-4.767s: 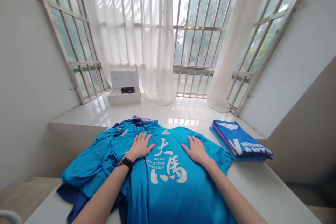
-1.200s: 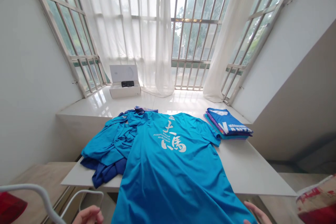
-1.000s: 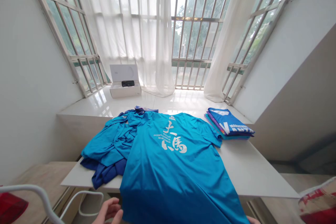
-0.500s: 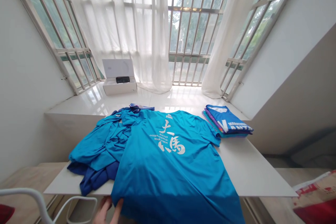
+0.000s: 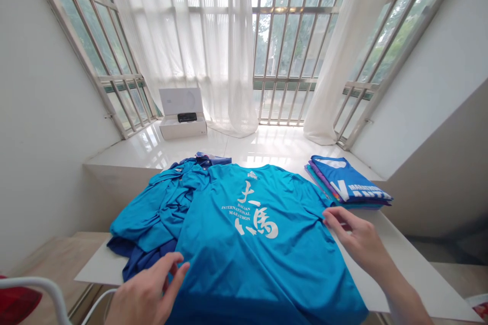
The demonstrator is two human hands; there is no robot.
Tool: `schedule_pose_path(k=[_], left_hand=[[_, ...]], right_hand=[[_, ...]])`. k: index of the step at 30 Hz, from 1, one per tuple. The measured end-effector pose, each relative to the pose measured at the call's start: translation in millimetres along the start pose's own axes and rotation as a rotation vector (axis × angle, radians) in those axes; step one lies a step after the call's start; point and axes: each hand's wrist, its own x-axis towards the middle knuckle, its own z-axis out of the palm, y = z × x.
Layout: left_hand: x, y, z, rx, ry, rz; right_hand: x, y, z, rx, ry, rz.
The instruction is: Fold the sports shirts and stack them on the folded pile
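Observation:
A turquoise T-shirt (image 5: 244, 259) lies spread face up, its neck toward the window and its hem hanging at my side; white lettering marks its upper part. My right hand (image 5: 358, 238) pinches the shirt by the edge of its right sleeve. Over the shirt's left edge hovers my left hand (image 5: 147, 289), thumb and fingers apart and curved, with nothing seen between them. Left of the shirt is a crumpled heap of turquoise and dark blue clothes (image 5: 152, 213).
Folded shirts (image 5: 354, 183) are stacked at the right on the white board (image 5: 404, 264). An open white box (image 5: 183, 129) with a black object stands on the sill (image 5: 244, 150). A white curved tube (image 5: 49, 284) is at lower left.
My right hand has come into view and taken the sleeve edge. My left hand has risen from beside the lower left corner of the shirt. The view has shifted slightly.

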Motion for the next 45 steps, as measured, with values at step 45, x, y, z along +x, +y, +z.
schedule_pose_path(k=[45], left_hand=[[250,9,70.8,0.106,-0.377,0.146]], right_hand=[[155,85,135,-0.529,0.018,-0.021]])
